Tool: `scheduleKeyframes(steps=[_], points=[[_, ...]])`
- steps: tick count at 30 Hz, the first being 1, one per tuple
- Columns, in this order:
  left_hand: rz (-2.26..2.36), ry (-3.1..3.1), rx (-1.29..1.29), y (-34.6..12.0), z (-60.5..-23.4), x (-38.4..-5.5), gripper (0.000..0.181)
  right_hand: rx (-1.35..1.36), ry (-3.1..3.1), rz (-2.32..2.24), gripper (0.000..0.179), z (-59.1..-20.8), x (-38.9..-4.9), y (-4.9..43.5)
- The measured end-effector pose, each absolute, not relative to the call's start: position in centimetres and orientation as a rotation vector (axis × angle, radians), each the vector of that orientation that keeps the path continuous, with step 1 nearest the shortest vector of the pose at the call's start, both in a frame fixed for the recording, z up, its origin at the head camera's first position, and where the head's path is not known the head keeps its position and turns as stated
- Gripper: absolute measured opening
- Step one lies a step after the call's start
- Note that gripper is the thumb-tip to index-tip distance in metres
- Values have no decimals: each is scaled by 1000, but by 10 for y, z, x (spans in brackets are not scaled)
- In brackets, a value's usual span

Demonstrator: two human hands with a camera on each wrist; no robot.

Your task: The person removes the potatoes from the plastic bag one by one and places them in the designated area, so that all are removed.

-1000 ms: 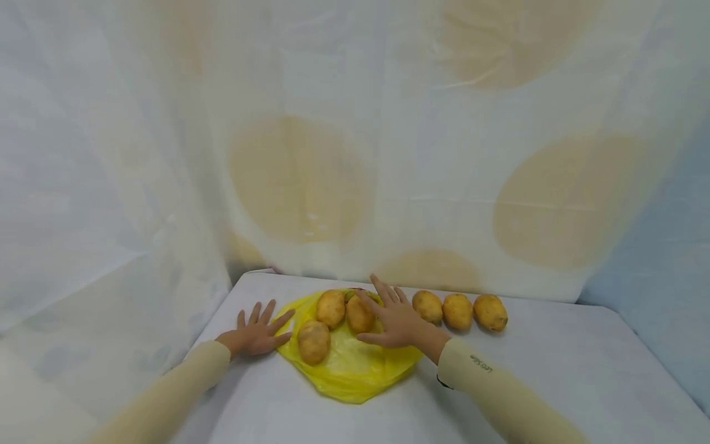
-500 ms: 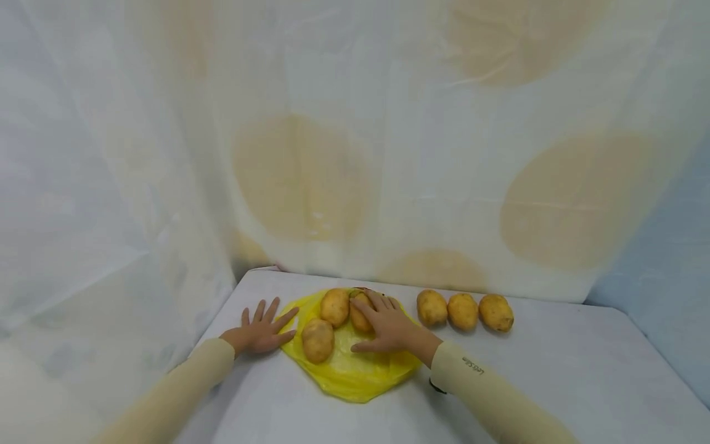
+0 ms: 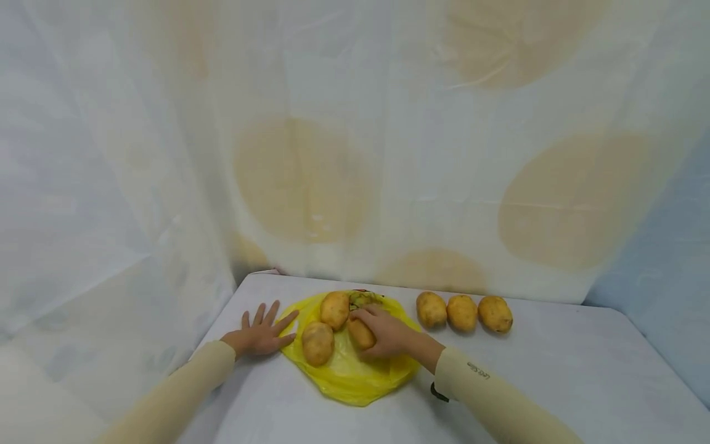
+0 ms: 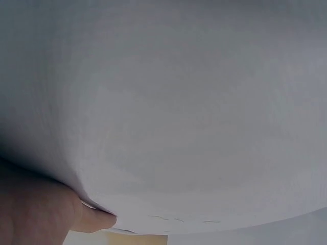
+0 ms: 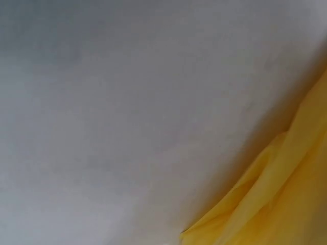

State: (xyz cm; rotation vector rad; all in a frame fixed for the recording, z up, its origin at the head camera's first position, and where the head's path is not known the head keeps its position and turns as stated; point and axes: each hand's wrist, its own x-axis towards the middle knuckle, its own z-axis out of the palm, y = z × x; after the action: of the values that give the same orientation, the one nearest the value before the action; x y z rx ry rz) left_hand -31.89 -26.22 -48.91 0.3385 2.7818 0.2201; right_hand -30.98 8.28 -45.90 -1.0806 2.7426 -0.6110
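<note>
Right hand (image 3: 391,338) has its fingers curled round the held potato (image 3: 360,335), which sits on top of the yellow bag (image 3: 355,387), near its middle; grip covers the potato's right side, left side bare. Left hand (image 3: 261,332) holds nothing: palm down at the bag's left edge, fingers straight and spread, tips of the nearest ones over the plastic. Two more potatoes on the bag, a far one (image 3: 334,310) and a near one (image 3: 318,343), both left of the held one; row of three potatoes (image 3: 462,313) on the table (image 3: 554,370), right of the bag. Handling, my guess: firm, solid, fairly heavy for its size, skin dry enough to grip, bruises rather than breaks, round so it can roll. Best hold is across the middle, thumb opposite fingers. Bag should be thin, limp and slidey, so pinning an edge makes sense. Versus half a second ago: right fingers were stretched over the potato, now wrapped; potato has come nearer the person, uncovering the green patch (image 3: 363,300) at the bag's far edge; left hand and the other potatoes look unchanged
</note>
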Motion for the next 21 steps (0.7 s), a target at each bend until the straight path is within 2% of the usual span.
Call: scheduleKeyframes(steps=[5, 13, 21], points=[[227, 2797, 343, -260, -486, -318, 74, -1076, 2709, -573, 72, -462, -308, 81], [225, 2813, 349, -257, -483, -317, 72, -1058, 2740, -539, 90, -466, -307, 85], [241, 2788, 349, -261, -488, -314, 77, -1034, 2711, -533, 90, -467, -302, 86]])
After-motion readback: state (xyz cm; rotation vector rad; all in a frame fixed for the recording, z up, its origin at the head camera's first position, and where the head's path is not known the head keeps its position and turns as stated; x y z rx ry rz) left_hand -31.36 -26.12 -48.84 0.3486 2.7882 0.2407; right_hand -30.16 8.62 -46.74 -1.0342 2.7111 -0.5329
